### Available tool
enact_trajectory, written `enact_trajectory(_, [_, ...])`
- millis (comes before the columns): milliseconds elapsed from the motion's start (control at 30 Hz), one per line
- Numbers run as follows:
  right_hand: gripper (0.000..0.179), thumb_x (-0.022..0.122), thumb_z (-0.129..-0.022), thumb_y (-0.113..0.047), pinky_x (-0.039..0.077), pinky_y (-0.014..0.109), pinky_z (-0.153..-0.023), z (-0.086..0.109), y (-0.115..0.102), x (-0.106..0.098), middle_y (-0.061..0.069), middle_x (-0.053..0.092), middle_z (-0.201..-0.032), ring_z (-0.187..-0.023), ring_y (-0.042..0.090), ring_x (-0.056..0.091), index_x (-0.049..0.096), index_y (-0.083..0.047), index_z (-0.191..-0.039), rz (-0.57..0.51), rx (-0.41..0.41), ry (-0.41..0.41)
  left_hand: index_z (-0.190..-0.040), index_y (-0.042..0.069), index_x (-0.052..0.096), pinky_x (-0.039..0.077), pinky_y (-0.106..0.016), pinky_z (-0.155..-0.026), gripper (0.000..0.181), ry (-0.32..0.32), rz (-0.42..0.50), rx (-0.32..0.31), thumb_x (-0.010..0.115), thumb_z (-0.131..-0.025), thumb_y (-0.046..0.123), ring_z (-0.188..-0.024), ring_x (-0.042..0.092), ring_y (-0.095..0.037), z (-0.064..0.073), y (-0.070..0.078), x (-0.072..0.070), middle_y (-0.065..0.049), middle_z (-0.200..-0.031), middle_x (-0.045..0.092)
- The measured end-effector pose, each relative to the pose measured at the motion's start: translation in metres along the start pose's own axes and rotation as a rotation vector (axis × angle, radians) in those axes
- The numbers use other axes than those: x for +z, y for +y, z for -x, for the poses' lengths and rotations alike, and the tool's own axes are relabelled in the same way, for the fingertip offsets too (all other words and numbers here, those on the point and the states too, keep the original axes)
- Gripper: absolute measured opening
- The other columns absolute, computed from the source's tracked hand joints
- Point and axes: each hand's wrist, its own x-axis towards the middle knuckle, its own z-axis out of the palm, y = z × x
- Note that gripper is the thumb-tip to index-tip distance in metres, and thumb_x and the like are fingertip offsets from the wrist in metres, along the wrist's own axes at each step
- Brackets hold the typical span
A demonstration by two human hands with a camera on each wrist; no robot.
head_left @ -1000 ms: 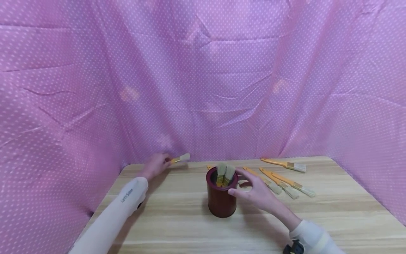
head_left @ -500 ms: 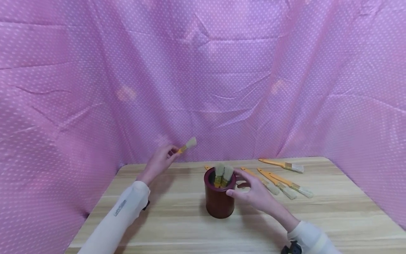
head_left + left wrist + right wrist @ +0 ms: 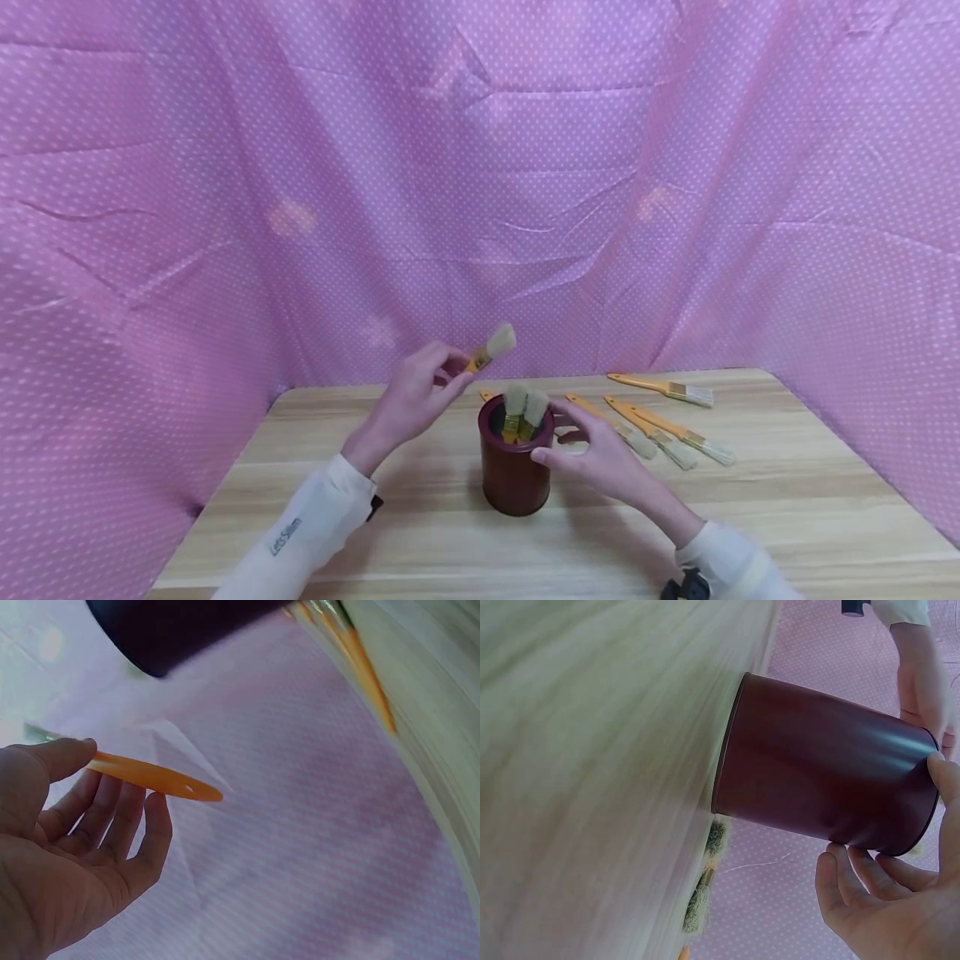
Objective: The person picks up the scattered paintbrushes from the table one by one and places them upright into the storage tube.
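Observation:
My left hand (image 3: 415, 395) pinches a paintbrush (image 3: 478, 360) between thumb and fingers, in the air left of the can and a little above its rim. The brush's pale bristles point up and right; its orange handle (image 3: 161, 778) shows in the left wrist view. A dark red can (image 3: 516, 479) stands upright on the table, with two paintbrushes (image 3: 513, 423) in it, bristles up. With thumb and fingers curled round the can's upper right side, my right hand (image 3: 600, 457) holds it; the right wrist view shows the grip on the can (image 3: 825, 765) near its rim.
Several orange-handled paintbrushes (image 3: 682, 432) lie on the wooden table (image 3: 675, 533) right of the can, one of them (image 3: 660, 386) farther back. Another handle tip (image 3: 486, 396) shows behind the can. Pink dotted cloth (image 3: 480, 208) hangs at the back and sides.
My left hand has lifted the paintbrush from the table's back left and carried it right, toward the can. My right hand stays at the can.

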Motion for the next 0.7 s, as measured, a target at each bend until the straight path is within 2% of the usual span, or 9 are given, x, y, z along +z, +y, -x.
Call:
enact_trajectory(267, [0.068,0.076,-0.077,-0.028,0.045,0.048,-0.085,0.001,0.000,0.000,0.009,0.056,-0.119,-0.102,0.022,0.056,0.046,-0.007,-0.134,-0.011,0.006,-0.013,-0.102,0.015,0.061,0.052,-0.027,-0.065,0.019,0.053,0.149,-0.034,0.066,-0.086,0.024,-0.082,0.059,-0.011,0.000,0.035,0.007,0.005,-0.093,0.058])
enact_trajectory(533, [0.069,0.077,-0.076,-0.031,0.045,0.047,-0.085,0.001,0.000,-0.002,0.007,0.055,-0.122,-0.101,0.023,0.056,0.046,-0.009,-0.134,0.006,0.030,0.002,-0.102,0.001,0.060,0.053,-0.033,-0.068,0.021,0.134,0.335,-0.145,0.067,-0.086,0.013,-0.083,0.061,-0.022,-0.005,0.070,0.005,-0.009,-0.093,0.062])
enact_trajectory(633, [0.069,0.077,-0.076,-0.029,0.045,0.048,-0.085,0.001,-0.001,-0.003,0.008,0.055,-0.122,-0.101,0.024,0.056,0.046,-0.008,-0.134,-0.005,0.025,0.000,-0.101,0.000,0.060,0.053,-0.031,-0.067,0.021,0.137,0.401,-0.181,0.068,-0.085,0.012,-0.082,0.062,-0.025,-0.004,0.069,0.011,-0.011,-0.091,0.061])
enact_trajectory(700, [0.068,0.077,-0.076,-0.028,0.045,0.048,-0.085,0.002,0.000,-0.002,0.009,0.055,-0.122,-0.101,0.024,0.056,0.046,-0.008,-0.133,-0.013,0.019,-0.006,-0.099,0.003,0.060,0.054,-0.030,-0.066,0.020,0.132,0.414,-0.205,0.069,-0.085,0.015,-0.082,0.062,-0.023,-0.001,0.060,0.018,-0.009,-0.091,0.062])
